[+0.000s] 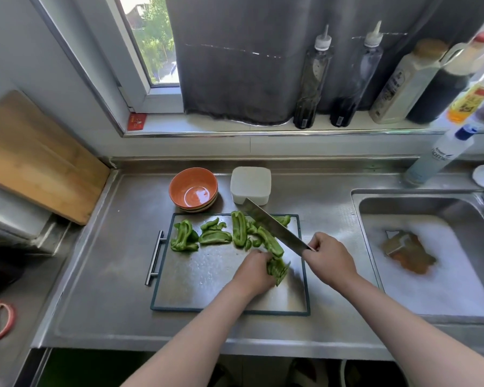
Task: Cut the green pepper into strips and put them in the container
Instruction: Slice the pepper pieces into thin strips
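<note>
Steel counter seen from above, with a sink set into its right end and a wooden board leaning at its left; a metal cutting board with a dark frame and a bar handle on its left edge lies at the centre. The right hand is clenched round the handle of a knife; the blade is lifted off the board and slants up and to the left, its tip near the white container. The left hand rests on the board with its fingers curled over a bunch of cut strips, grasping them. The container stands on the counter just beyond the board's far edge, beside an orange bowl stacked on others; whether the container is lidded cannot be told. Green pepper pieces lie in several clumps along the far half of the board; one long piece lies under the blade, touching the strips.
</note>
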`<state>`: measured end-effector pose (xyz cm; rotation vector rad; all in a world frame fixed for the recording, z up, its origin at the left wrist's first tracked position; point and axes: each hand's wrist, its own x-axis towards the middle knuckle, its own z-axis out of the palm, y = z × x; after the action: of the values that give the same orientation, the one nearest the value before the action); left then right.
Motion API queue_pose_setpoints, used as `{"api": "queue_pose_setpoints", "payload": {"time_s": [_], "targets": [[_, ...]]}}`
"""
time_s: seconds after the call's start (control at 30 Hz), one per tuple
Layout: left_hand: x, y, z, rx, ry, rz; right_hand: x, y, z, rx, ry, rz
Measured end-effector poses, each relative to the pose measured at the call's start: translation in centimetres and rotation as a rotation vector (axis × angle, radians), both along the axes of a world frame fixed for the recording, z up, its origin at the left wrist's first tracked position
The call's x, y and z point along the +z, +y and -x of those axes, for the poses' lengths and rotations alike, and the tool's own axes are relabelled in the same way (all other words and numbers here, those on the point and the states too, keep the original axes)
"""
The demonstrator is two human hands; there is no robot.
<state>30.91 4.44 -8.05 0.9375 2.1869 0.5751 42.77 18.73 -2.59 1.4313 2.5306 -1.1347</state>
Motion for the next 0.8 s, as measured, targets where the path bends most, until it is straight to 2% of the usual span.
{"api": "queue_pose_setpoints", "payload": {"time_s": [0.1,0.23,0.37,0.43,0.63,0.8], "targets": [[1.3,0.9,1.5,0.050,0.059,-0.003,-0.1,0.6,0.0,-0.012,0.019,0.011],[1.9,1.8,4.4,-0.022,0.419,-0.024,0.0,1.3,0.5,-0.032,0.050,0.028],[0.9,3.2,5.9,-0.351,0.687,0.011,-0.1,1.6,1.0,-0.032,0.077,0.049],[0.1,3.6,6.3,-0.440,0.766,0.032,-0.3,1.8,1.1,-0.028,0.083,0.054],[-1.7,3.9,7.4,-0.481,0.890,-0.157,-0.7,1.9,1.0,-0.019,0.094,0.083],[-1.1,2.0,7.5,-0.359,0.704,-0.342,-0.3,1.7,1.3,-0.011,0.094,0.074]]}}
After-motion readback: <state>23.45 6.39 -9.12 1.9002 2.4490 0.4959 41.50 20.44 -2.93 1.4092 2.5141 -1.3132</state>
